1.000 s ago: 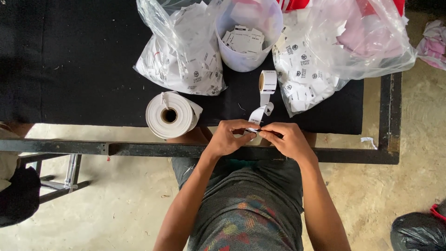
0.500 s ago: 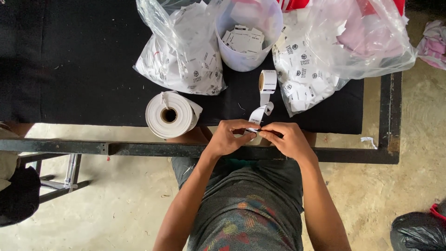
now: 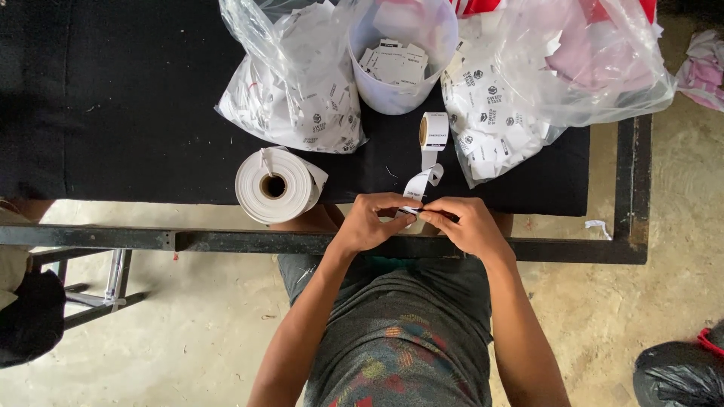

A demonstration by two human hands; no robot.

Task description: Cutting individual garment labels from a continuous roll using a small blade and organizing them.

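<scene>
My left hand (image 3: 373, 221) and my right hand (image 3: 466, 224) meet at the near edge of the black table (image 3: 136, 98), both pinching the loose end of a white label strip (image 3: 419, 183). The strip curls up to a small label roll (image 3: 434, 130) standing on the table just beyond my fingers. A large white tape roll (image 3: 274, 185) lies on its side to the left of my left hand. What exactly sits between my fingertips is too small to make out.
Beyond the small roll stand a white tub of printed tags (image 3: 400, 60) and clear plastic bags of tags at the left (image 3: 302, 90) and right (image 3: 520, 98). A dark metal frame rail (image 3: 188, 240) runs along the table's near side. Concrete floor lies below.
</scene>
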